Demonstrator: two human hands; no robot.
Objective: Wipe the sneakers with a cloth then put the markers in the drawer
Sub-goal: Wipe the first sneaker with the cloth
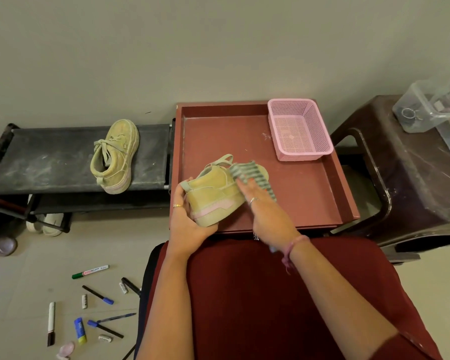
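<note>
Holding sneaker [213,196], left hand [186,222]; right hand [264,211] seemingly presses cloth [255,175].

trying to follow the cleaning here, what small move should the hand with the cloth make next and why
Probably draw the right hand and its striped cloth back along the side of the held sneaker toward the heel. The cloth lies over the toe end, while the left hand grips the heel, so the side panel nearest the camera looks uncovered. The other sneaker waits on the black rack.
</note>
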